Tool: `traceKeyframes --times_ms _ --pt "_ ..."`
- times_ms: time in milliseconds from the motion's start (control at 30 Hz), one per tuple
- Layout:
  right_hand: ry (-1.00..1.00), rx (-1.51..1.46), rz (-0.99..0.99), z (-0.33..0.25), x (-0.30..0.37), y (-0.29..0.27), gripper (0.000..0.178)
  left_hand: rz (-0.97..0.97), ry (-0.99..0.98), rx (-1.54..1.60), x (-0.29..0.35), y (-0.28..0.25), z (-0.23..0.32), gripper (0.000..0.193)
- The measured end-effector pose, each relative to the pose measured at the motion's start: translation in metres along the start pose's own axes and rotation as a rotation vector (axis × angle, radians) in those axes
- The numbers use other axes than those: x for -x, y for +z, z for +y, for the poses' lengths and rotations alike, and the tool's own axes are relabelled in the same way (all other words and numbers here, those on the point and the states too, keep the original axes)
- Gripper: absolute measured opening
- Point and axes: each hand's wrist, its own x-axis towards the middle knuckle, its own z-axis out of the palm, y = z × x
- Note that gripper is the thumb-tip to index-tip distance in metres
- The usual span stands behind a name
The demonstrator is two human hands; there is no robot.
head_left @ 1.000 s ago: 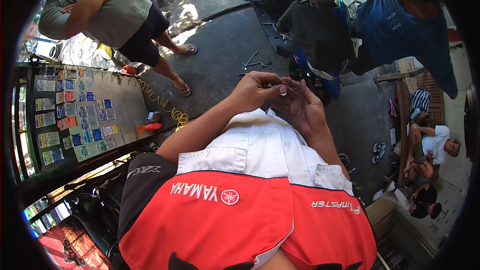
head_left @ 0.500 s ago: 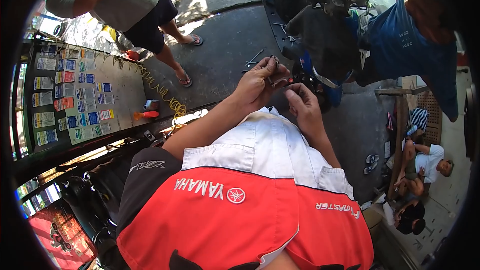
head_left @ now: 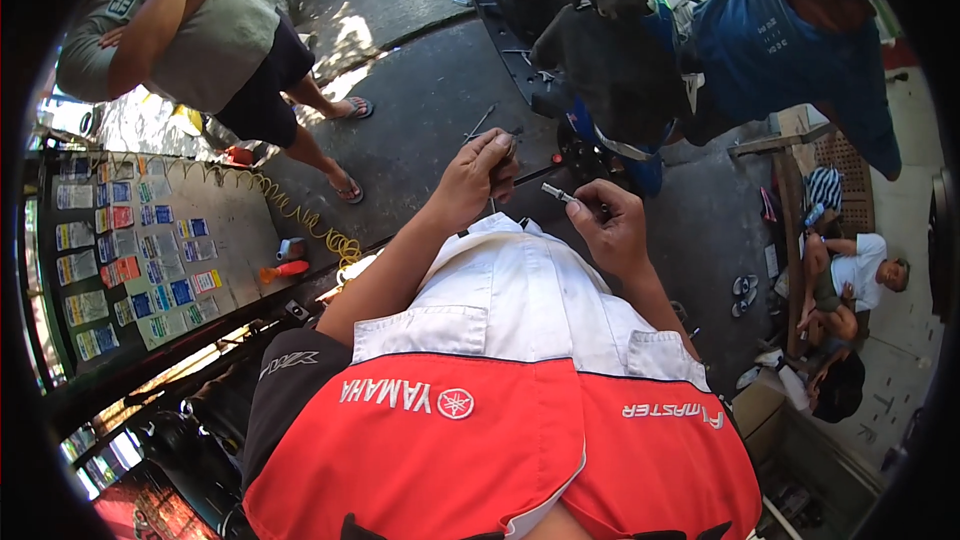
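Observation:
My left hand is closed, thumb and fingers pinched together. A small dark thing shows at its fingertips, too small to name, and a thin rod sticks out below the fist. To its right, my right hand grips a small silver cylindrical metal piece between thumb and finger, its free end pointing toward my left hand. The two hands are apart, in front of my white and red shirt. Beyond them is a blue and black scooter.
At left, a person stands with folded arms. A person in blue is beside the scooter. Tools lie on the dark floor. A board of small packets and a coiled yellow hose are at left. Someone sits on a bench at right.
My right hand has drawn away from my left, and the silver piece now shows in it. My left hand has shifted left and down. The surroundings have shifted with the head.

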Motion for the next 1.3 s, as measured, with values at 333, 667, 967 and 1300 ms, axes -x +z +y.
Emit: traceKeyframes --times_ms 333,667,967,1300 --pt "-0.019 0.012 0.115 0.017 -0.005 -0.08 0.017 -0.294 -0.13 -0.249 -0.051 0.05 -0.024 0.024" --pt "0.117 -0.16 0.375 0.015 0.03 -0.106 0.022 -0.337 -0.275 -0.252 -0.086 0.088 -0.038 0.022" --pt "-0.314 -0.21 0.064 -0.042 -0.016 -0.082 0.017 -0.507 -0.187 -0.565 -0.1 0.065 -0.05 0.01" --pt "0.323 -0.272 0.306 -0.015 0.071 -0.034 0.012 -0.363 -0.586 -0.268 -0.039 0.052 -0.001 0.017"
